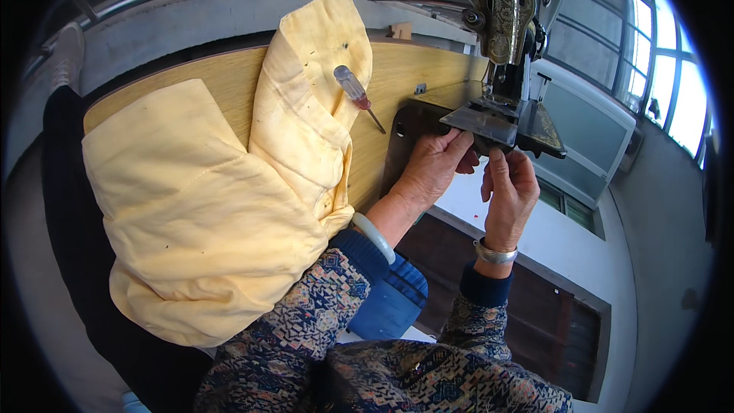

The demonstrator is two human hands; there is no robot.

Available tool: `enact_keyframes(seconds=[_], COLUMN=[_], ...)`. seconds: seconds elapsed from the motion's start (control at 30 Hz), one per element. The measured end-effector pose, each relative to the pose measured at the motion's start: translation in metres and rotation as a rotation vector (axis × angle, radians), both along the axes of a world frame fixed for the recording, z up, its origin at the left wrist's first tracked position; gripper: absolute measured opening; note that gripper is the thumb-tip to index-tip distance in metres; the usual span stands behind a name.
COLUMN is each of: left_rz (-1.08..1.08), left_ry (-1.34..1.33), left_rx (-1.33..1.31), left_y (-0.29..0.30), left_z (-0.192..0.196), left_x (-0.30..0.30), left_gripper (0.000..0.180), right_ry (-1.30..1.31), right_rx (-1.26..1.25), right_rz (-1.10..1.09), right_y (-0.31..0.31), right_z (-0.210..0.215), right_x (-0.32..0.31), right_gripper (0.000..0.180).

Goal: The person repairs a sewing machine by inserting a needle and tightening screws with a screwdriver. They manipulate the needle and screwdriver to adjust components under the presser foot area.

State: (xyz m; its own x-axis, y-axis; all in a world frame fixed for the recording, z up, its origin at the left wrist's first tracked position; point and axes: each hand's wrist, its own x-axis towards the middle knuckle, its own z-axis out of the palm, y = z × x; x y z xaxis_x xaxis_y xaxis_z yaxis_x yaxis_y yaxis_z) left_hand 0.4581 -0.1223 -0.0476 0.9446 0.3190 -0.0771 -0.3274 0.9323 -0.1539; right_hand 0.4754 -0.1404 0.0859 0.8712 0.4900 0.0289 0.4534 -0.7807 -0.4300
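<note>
Two bare hands, the left hand (430, 168) and the right hand (514, 187), work at a black sewing machine with an engraved silver front (506, 15), which stands at the right end of a yellowish wooden tabletop (394, 69). The left fingers are bent close together, the thumb at the near edge of a flat, shiny grey metal plate (482, 124). The right thumb and forefinger are nearly together just below that plate; whether either hand pinches anything, I cannot tell. Left of them, a screwdriver with a clear-and-red handle (352, 84) rests partly on a rumpled pale-yellow cloth (199, 206), its tip over the wood.
</note>
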Motion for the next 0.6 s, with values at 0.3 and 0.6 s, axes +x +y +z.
enact_keyframes(seconds=[0.3,0.6], left_rz=[-0.027,0.015], left_ry=[0.018,0.133], left_rx=[0.010,-0.197], left_y=[0.000,-0.011], left_z=[0.003,0.007], left_x=[0.000,0.007], left_gripper=[0.037,0.027], right_ry=[0.016,0.121], right_rx=[-0.050,0.004], right_rz=[-0.017,-0.035], right_y=[0.007,0.002], right_z=[0.003,0.007], right_x=[0.000,0.003], right_gripper=[0.015,0.016])
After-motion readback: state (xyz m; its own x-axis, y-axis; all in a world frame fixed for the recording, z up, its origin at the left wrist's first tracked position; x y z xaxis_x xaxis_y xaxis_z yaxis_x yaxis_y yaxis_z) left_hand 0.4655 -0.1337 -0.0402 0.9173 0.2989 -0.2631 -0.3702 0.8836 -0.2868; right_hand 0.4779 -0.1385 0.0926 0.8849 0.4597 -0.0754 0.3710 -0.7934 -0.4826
